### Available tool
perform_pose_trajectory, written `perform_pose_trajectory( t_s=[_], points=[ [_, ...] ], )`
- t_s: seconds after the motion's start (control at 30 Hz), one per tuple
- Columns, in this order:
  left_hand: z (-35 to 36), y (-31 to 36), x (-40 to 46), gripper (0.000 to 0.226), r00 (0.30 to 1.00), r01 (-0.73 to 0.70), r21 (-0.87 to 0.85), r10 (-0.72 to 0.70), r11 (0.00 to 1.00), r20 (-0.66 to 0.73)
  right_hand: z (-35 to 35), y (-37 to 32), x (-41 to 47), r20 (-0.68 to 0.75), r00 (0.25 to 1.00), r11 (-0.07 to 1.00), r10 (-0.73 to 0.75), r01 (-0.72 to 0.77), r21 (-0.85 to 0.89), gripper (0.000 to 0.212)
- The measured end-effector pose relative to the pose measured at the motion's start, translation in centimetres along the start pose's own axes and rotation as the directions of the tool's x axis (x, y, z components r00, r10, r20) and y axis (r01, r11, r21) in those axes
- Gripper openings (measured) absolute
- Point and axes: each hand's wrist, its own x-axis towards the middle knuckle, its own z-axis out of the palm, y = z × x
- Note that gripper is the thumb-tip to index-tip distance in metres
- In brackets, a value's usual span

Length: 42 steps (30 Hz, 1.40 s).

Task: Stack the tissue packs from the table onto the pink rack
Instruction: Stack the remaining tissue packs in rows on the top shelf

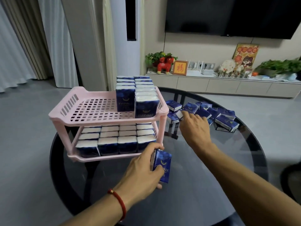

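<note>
Left hand (143,170) grips pack (162,166) by narrow sides, before rack (104,121). Right hand (194,126), fingers spread, touches pile (203,111) on table (211,176). Packs judged light, soft, wrapper slippery; hold across sides.

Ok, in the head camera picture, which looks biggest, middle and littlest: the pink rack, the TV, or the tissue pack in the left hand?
1. TV, though the picture's edge cuts it off.
2. Pink rack, nearly as big; it is nearer the camera, so this is unsure.
3. Tissue pack held by the left hand, clearly littlest.
</note>
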Motion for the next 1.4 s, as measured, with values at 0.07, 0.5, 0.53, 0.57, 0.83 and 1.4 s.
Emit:
perform_pose_trajectory(
  t_s=[0.07,0.5,0.53,0.57,0.83,1.4],
  points=[
    [0.1,-0.2,-0.1,0.046,1.0,-0.029,-0.007,0.028,1.0,-0.007,-2.3,0.4,-2.0,0.015,0.993,0.969,0.114,-0.115,0.218,0.025],
    [1.6,0.6,-2.1,0.068,0.989,-0.14,0.084,0.144,0.987,-0.044,-12.0,-3.2,-14.0,0.454,0.89,0.654,-0.028,-0.327,0.682,0.021],
    [1.2,0.6,-2.1,0.065,0.985,-0.154,0.1,0.161,0.983,-0.062,-11.8,-3.1,-14.2,0.454,0.891,0.581,-0.035,-0.351,0.734,0.019],
    [0.7,0.5,-2.1,0.061,0.982,-0.167,0.114,0.176,0.979,-0.075,-11.8,-2.9,-14.3,0.445,0.895,0.539,-0.042,-0.355,0.764,0.019],
    [-1.9,-1.2,-2.0,0.059,0.977,-0.199,0.158,0.183,0.967,0.114,-10.9,-2.7,-14.2,0.236,0.918,0.668,-0.32,0.041,0.743,0.06],
    [-7.4,2.1,-4.1,0.053,0.892,-0.363,0.359,0.432,0.86,-0.132,-13.3,-4.7,-12.4,-0.018,0.924,0.553,-0.382,0.244,0.796,0.055]
  ],
)
